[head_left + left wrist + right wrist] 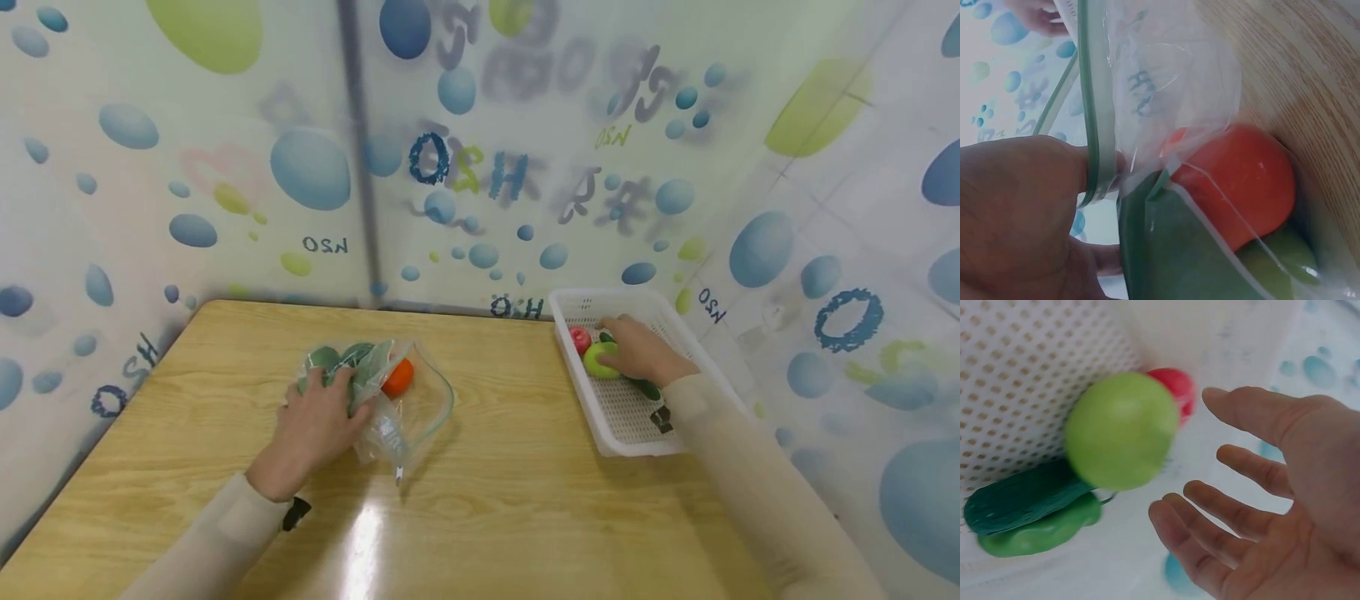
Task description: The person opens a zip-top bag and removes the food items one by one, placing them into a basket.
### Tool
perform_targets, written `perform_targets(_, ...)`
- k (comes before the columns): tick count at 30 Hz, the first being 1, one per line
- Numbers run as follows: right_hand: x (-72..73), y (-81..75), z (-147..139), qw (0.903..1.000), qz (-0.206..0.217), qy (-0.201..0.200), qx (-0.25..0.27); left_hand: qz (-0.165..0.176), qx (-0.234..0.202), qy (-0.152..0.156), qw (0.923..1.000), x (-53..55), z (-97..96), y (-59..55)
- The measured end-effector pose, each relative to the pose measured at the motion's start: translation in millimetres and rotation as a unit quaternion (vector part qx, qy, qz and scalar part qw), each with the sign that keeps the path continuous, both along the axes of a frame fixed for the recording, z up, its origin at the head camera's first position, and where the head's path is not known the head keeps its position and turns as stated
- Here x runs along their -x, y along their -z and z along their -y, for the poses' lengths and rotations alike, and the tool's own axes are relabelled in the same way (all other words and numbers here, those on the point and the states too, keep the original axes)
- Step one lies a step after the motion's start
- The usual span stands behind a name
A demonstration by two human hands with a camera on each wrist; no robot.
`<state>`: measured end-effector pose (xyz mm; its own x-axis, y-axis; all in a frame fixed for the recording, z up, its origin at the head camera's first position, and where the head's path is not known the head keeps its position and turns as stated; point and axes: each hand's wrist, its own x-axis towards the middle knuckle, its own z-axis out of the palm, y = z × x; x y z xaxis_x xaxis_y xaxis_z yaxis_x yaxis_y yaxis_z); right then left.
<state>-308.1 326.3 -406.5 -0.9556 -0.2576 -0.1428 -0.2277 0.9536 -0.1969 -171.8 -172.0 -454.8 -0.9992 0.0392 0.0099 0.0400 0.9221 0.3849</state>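
A clear zip-lock bag (427, 400) lies on the table at left, its mouth spread toward the right. Inside it are an orange-red tomato (1247, 181) and several green pieces (1179, 244) whose kind the plastic blurs. My left hand (311, 429) holds the bag near its mouth, the thumb tucked behind the green zip strip (1089, 94). Over the white basket (592, 417) my right hand (1297, 481) hovers with parted fingers, just beside a green apple (1122, 431) and holding nothing. Around the apple lie a red fruit (1179, 390), a dark green cucumber (1022, 497) and a green pepper (1047, 531).
The wooden table (495, 517) stretches between bag and basket. Behind it stands a wall (480, 217) with printed blue and green spots. The basket's raised rim sits close to the right wall (825, 375).
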Motion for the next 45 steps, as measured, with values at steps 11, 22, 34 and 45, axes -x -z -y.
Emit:
perform_targets(11,-40.5,-29.0,61.7,0.9851,-0.136,-0.091,0.050,0.005,0.012,0.008,0.9999,-2.1,-1.6,-2.3)
perform_targets(22,-75.3,-23.6,134.4,0.9612,-0.149,-0.212,0.094,0.018,0.023,0.009,0.9995,-1.0,-3.6,-5.5)
perform_targets(34,-83.6,-2.4,202.4,0.9433,-0.129,-0.292,0.089,0.017,0.023,0.015,0.9995,-0.2,-5.9,-5.9)
perform_targets(45,-83.6,19.5,239.5,0.9014,-0.264,-0.332,0.089,0.025,0.030,0.010,0.9992,-0.5,-6.1,-6.0)
